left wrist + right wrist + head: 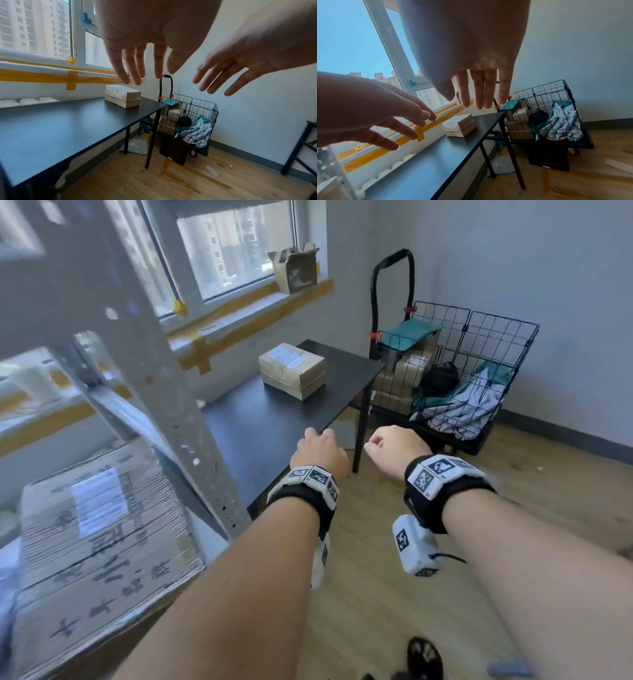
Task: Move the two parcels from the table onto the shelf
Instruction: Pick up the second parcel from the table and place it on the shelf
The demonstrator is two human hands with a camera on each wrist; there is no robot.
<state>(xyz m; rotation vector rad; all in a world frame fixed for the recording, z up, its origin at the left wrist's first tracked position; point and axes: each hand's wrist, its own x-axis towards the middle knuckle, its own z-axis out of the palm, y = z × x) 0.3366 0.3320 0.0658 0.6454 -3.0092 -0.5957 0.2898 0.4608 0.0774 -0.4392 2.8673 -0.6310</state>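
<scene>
A small brown parcel (pixel 291 369) wrapped in clear tape sits at the far end of the black table (pixel 274 433), near the window. A large cardboard parcel (pixel 99 542) with a white label lies on the grey metal shelf (pixel 164 392) at the lower left. My left hand (pixel 318 451) and right hand (pixel 394 445) hover side by side over the table's near corner, well short of the small parcel. The wrist views show straight, spread fingers (pixel 135 65) (pixel 479 88) holding nothing, with the small parcel (pixel 122 95) (pixel 458 125) beyond them.
A black wire cart (pixel 462 378) with boxes and cloth stands past the table's right end against the wall. An open cardboard box (pixel 296 270) sits on the taped window sill. Wooden floor (pixel 376 611) lies below my arms. A dark metal frame (pixel 302 146) stands at the right.
</scene>
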